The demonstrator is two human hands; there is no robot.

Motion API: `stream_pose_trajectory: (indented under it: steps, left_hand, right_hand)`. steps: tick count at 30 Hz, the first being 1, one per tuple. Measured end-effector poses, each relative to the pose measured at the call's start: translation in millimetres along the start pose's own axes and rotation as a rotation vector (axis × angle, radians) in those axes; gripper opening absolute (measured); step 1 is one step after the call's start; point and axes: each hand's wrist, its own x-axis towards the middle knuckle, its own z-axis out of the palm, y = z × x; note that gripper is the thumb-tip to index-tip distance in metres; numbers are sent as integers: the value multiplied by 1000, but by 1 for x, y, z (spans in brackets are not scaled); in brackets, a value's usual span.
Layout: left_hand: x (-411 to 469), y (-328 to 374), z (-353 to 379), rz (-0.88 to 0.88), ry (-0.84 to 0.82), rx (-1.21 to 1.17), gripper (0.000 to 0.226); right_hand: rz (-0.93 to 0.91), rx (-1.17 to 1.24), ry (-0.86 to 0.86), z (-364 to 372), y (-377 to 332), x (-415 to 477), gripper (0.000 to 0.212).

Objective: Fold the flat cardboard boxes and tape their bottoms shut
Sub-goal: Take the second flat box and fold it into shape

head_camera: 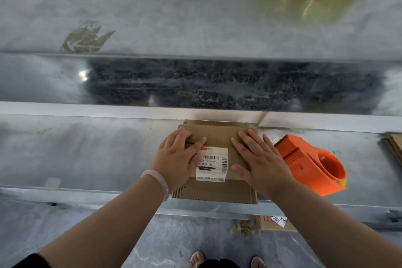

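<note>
Cardboard box (217,135) lying flat on table (87,152); I am pressing left hand (176,159) and right hand (261,159) on it, both hands spread flat, gripping nothing. Orange tape dispenser (311,165) sitting beside.

Soft even daylight; glare spot on glossy metal table (82,75); wide-angle bending, edges blurred.

Brown box (217,137), white label (212,164), orange dispenser (304,163).
</note>
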Motion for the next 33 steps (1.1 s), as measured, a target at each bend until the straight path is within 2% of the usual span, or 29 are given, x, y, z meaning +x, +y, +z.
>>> stream_pose_trajectory:
  steps: [4,7,14,17,21,26,30,33]
  left_hand:
    - [1,-5,4,115,-53,21,60]
    - [3,-11,5,163,-107,24,64]
    - [4,-11,6,129,-62,46,68]
    - [-2,-17,9,98,-52,4,64]
    - [-4,-19,6,86,-16,28,60]
    - [-4,-13,3,48,-39,55,70]
    - [-5,-4,-1,-24,-17,47,66]
    - [-6,9,-7,-72,25,13,62]
  right_hand:
    - [-47,-57,33,3,-2,1,68]
    - [-87,-70,40,4,2,3,63]
    - [-128,-35,10,7,11,8,78]
    - [-119,-17,9,5,16,2,75]
    - [-82,-116,33,4,16,0,67]
    - [-63,-127,-4,5,13,0,69]
    - [19,40,83,5,11,-17,71]
    - [186,133,289,9,22,-50,69]
